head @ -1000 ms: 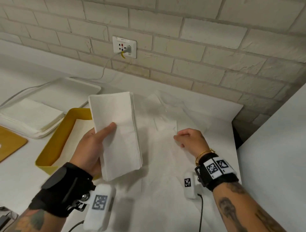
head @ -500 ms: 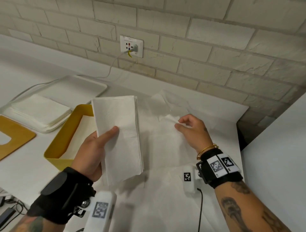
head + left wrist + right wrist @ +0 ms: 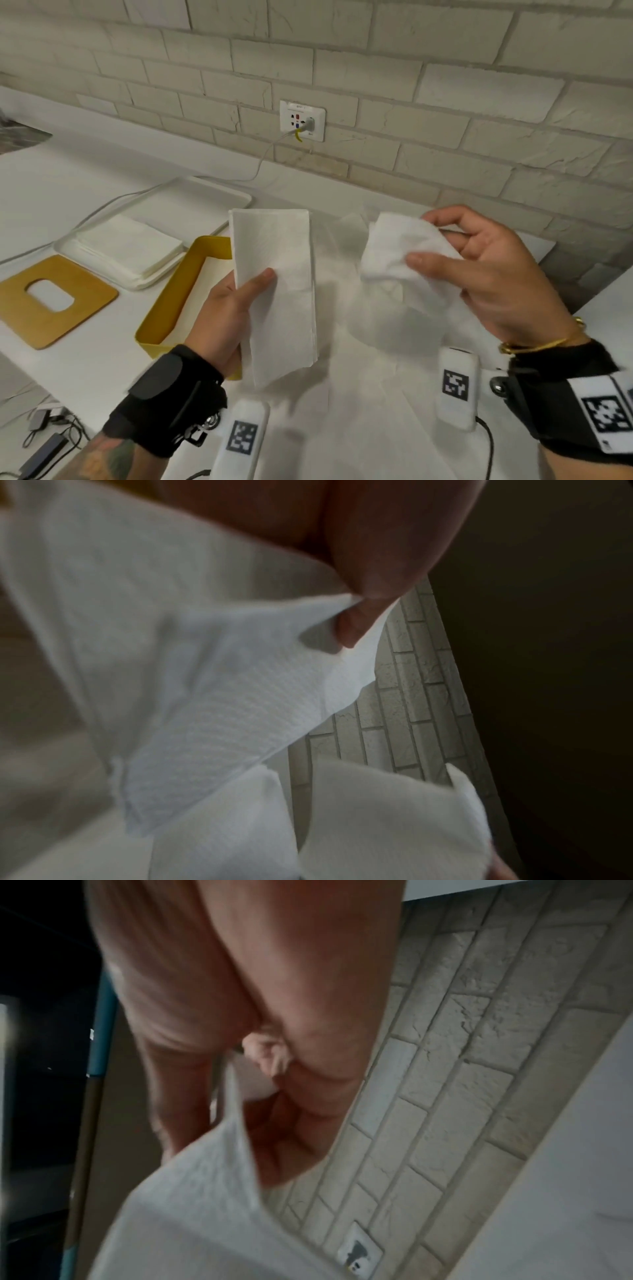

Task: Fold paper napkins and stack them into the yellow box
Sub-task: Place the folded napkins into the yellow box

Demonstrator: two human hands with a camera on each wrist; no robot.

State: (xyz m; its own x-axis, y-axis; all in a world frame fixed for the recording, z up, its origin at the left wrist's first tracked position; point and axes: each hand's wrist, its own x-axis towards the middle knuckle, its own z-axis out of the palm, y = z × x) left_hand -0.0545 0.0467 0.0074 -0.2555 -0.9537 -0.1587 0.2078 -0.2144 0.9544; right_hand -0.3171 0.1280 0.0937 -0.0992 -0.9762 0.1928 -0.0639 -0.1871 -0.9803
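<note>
My left hand (image 3: 236, 301) grips a stack of folded white napkins (image 3: 277, 291), held upright just right of the yellow box (image 3: 164, 308); the thumb lies across its front. The same stack fills the left wrist view (image 3: 205, 696). My right hand (image 3: 479, 267) is raised at the right and pinches a single loose, crumpled napkin (image 3: 400, 253) between thumb and fingers; it hangs above the table. In the right wrist view that napkin (image 3: 192, 1191) drapes below the fingers. The box stands open on the white table with pale napkins inside.
A white tray (image 3: 144, 246) with a pile of unfolded napkins sits left of the box. A wooden lid with an oval slot (image 3: 51, 301) lies at the far left. A brick wall with a socket (image 3: 301, 120) and cable runs behind. Flat napkins (image 3: 359, 394) cover the table under my hands.
My right hand has lifted a loose napkin off the table and risen to the right. The left hand still holds the folded stack in much the same place.
</note>
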